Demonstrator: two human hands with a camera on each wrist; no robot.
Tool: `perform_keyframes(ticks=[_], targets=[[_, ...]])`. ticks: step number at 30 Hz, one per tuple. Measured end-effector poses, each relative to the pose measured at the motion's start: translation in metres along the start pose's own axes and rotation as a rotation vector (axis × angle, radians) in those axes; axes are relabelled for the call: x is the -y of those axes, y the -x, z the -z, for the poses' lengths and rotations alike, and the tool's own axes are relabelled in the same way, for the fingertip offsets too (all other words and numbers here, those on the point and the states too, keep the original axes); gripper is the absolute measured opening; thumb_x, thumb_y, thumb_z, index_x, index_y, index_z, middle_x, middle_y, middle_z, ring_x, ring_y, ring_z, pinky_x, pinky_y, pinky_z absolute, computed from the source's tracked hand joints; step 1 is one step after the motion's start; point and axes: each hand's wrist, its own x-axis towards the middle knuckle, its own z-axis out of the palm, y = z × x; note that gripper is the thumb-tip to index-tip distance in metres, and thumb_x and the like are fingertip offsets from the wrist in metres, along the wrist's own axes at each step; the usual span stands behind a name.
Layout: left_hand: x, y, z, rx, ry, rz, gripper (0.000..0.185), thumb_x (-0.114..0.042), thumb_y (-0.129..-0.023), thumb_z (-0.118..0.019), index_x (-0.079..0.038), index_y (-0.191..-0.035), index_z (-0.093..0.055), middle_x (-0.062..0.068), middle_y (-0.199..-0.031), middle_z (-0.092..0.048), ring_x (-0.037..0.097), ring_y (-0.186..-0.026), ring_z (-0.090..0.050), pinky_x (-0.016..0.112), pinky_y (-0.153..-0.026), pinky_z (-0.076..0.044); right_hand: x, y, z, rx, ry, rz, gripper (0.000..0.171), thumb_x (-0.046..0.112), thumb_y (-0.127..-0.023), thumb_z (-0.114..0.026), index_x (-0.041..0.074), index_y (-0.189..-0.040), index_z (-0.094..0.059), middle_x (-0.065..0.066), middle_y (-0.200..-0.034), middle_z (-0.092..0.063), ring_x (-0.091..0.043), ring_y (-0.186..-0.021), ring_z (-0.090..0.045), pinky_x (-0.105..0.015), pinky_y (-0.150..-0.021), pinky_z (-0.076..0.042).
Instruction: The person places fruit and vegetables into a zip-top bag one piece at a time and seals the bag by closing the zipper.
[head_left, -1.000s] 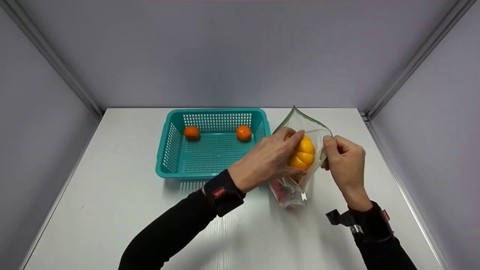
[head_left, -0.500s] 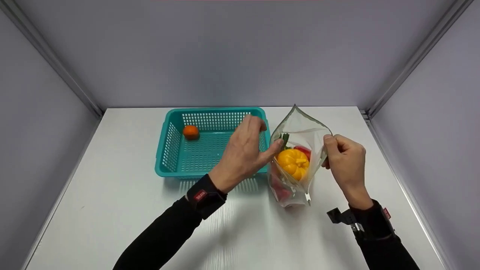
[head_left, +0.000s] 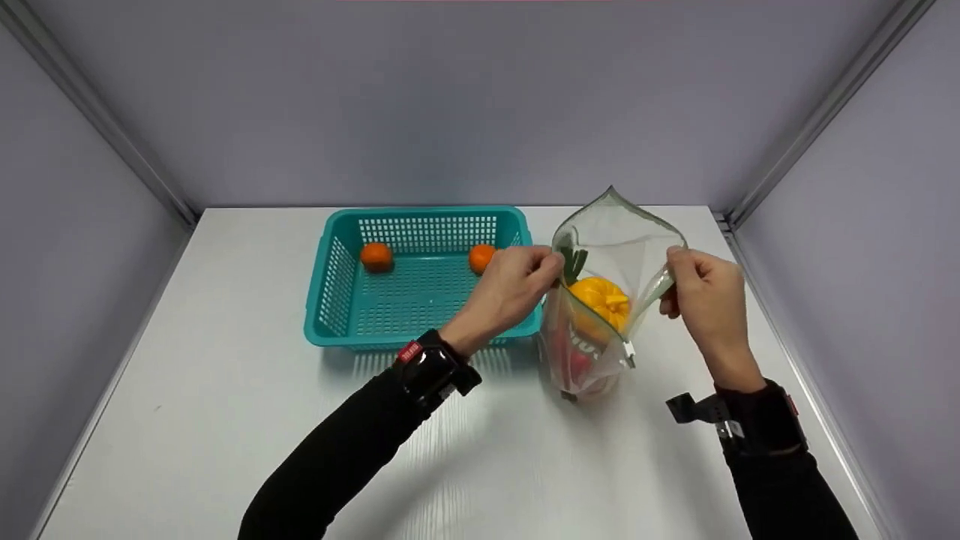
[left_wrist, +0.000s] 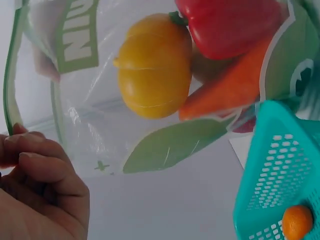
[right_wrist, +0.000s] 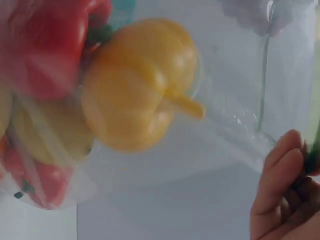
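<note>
Both hands hold a clear zip bag [head_left: 592, 360] by its rim, its mouth spread wide. My left hand [head_left: 514, 289] pinches the left edge; my right hand [head_left: 709, 296] grips the right edge. Inside, a yellow pumpkin [head_left: 600, 300] lies on top, its stalk plain in the right wrist view. Through the plastic in the left wrist view show a red bell pepper [left_wrist: 230, 25] and an orange carrot [left_wrist: 230, 82]. A smaller red item [right_wrist: 40, 175] and a yellowish-brown round one [right_wrist: 50, 130] lie lower in the bag in the right wrist view. Green leaves [head_left: 574, 262] stick up near the left edge.
Left of the bag stands a teal plastic basket [head_left: 319, 285] with holed walls. It holds two orange fruits, one at left [head_left: 376, 257] and one at right [head_left: 481, 259], the latter partly behind my left hand. Grey panels [head_left: 450, 105] enclose the white table [head_left: 187, 390].
My left hand let go of the pumpkin inside the bag, drew out leftward, then took the bag's left rim. The bag is lifted slightly and its mouth is wider. The pumpkin sits lower.
</note>
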Motion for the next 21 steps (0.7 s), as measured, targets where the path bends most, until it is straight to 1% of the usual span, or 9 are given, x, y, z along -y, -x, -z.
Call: perform_keyframes(ticks=[2,5,7,10,12,16,18,19,21], targets=[[-0.003,-0.008,0.0,-0.034,0.041,-0.024,0.038,-0.017,-0.107,-0.048,-0.015,-0.069,-0.045,-0.003,-0.063,-0.035,0.012,-0.056,-0.035,0.023,-0.055,-0.028,0.003,-0.005,0.005,-0.055,-0.052,0.013,0.049,0.025,-0.107,-0.056,-0.005,-0.069,-0.065,-0.002,-0.05,-0.058,-0.011,-0.04,-0.055,-0.022,-0.043,-0.047],[-0.007,-0.016,0.0,-0.067,0.084,-0.048,0.037,-0.016,-0.107,-0.048,-0.016,-0.07,-0.045,-0.003,-0.065,-0.036,0.012,-0.056,-0.033,0.025,-0.055,-0.024,0.008,-0.008,0.011,-0.126,-0.093,0.03,0.049,0.024,-0.106,-0.057,-0.005,-0.068,-0.064,-0.002,-0.051,-0.059,-0.011,-0.04,-0.055,-0.021,-0.042,-0.047],[-0.006,-0.017,0.0,-0.072,0.081,-0.046,0.036,-0.017,-0.107,-0.048,-0.016,-0.07,-0.046,-0.003,-0.065,-0.036,0.012,-0.056,-0.033,0.025,-0.055,-0.024,0.008,-0.008,0.012,-0.141,-0.095,0.035,0.049,0.024,-0.106,-0.057,-0.006,-0.068,-0.063,-0.002,-0.051,-0.059,-0.011,-0.04,-0.055,-0.021,-0.042,-0.047],[0.002,-0.013,0.0,-0.064,0.053,-0.032,0.036,-0.018,-0.107,-0.047,-0.016,-0.07,-0.046,-0.003,-0.065,-0.037,0.012,-0.057,-0.034,0.025,-0.055,-0.024,0.004,-0.005,0.008,-0.12,-0.061,0.041,0.049,0.022,-0.106,-0.057,-0.006,-0.067,-0.063,-0.001,-0.051,-0.059,-0.01,-0.039,-0.055,-0.02,-0.041,-0.047],[0.01,-0.008,0.0,-0.043,0.061,-0.034,0.038,-0.021,-0.108,-0.046,-0.015,-0.071,-0.048,-0.003,-0.065,-0.039,0.013,-0.058,-0.038,0.024,-0.055,-0.027,0.0,-0.002,0.004,-0.102,-0.038,0.045,0.048,0.022,-0.106,-0.058,-0.006,-0.067,-0.064,0.0,-0.051,-0.059,-0.01,-0.039,-0.055,-0.02,-0.042,-0.047],[0.031,0.008,0.004,0.02,0.117,-0.062,0.044,-0.031,-0.113,-0.041,-0.008,-0.085,-0.065,0.001,-0.069,-0.053,0.021,-0.065,-0.052,0.026,-0.059,-0.042,-0.004,0.003,-0.001,-0.099,-0.021,0.061,0.048,0.022,-0.105,-0.059,-0.004,-0.065,-0.066,-0.002,-0.05,-0.058,-0.01,-0.039,-0.055,-0.02,-0.041,-0.046],[0.043,0.02,0.008,0.037,0.081,-0.068,0.042,-0.033,-0.113,-0.042,-0.007,-0.095,-0.069,0.002,-0.077,-0.06,0.022,-0.072,-0.057,0.028,-0.065,-0.048,-0.004,0.004,-0.002,-0.101,-0.023,0.07,0.048,0.022,-0.105,-0.059,-0.004,-0.065,-0.066,-0.002,-0.05,-0.058,-0.011,-0.039,-0.055,-0.02,-0.041,-0.046],[0.051,0.026,0.011,0.034,0.03,-0.071,0.039,-0.033,-0.112,-0.044,-0.007,-0.1,-0.071,0.002,-0.082,-0.063,0.022,-0.077,-0.059,0.03,-0.07,-0.05,-0.003,0.005,-0.003,-0.099,-0.023,0.07,0.048,0.022,-0.105,-0.059,-0.004,-0.065,-0.065,-0.002,-0.05,-0.058,-0.011,-0.04,-0.055,-0.02,-0.041,-0.046],[0.067,0.038,0.015,0.005,-0.136,-0.074,0.031,-0.031,-0.11,-0.05,-0.009,-0.105,-0.072,0.003,-0.093,-0.066,0.02,-0.086,-0.062,0.034,-0.079,-0.052,-0.004,0.005,-0.003,-0.095,-0.023,0.064,0.048,0.022,-0.106,-0.059,-0.005,-0.067,-0.065,-0.001,-0.051,-0.057,-0.011,-0.04,-0.055,-0.019,-0.042,-0.047]])
